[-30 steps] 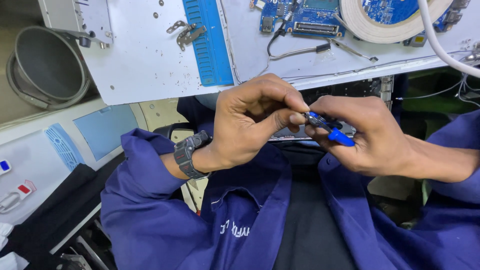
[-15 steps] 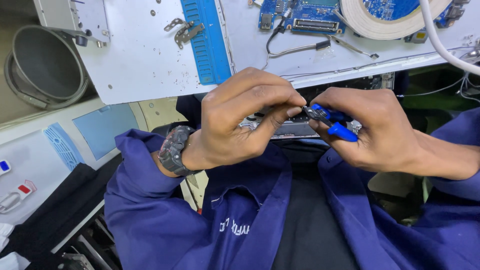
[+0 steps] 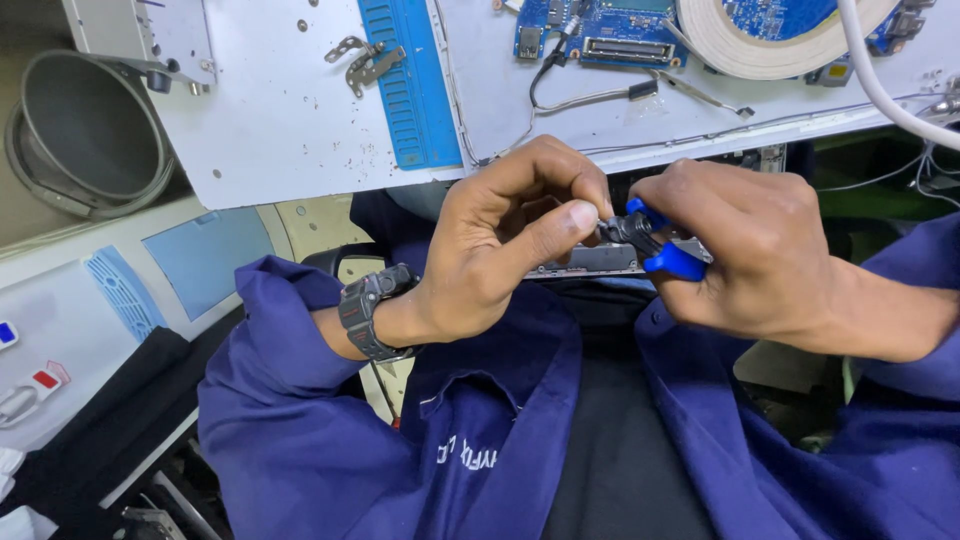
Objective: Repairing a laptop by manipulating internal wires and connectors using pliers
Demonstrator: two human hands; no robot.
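Below white bench (image 3: pixel 300 130): right hand (image 3: pixel 760 250) grips blue-handled pliers (image 3: pixel 655 245); left hand (image 3: pixel 500 240) pinches grey part (image 3: pixel 590 262).

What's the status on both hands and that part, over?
Left hand pinching the flat metal part at its end. Right hand gripping blue-handled pliers, tip at the part. Nothing blocking; circuit board lies beyond on the bench.

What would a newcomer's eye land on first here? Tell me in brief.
At centre, the two hands meet: the right hand grips blue-handled pliers, and the left hand, with a dark wristwatch, pinches at their tip over a flat metal part. Behind, on the white bench, lie a blue circuit board and a blue ridged strip.
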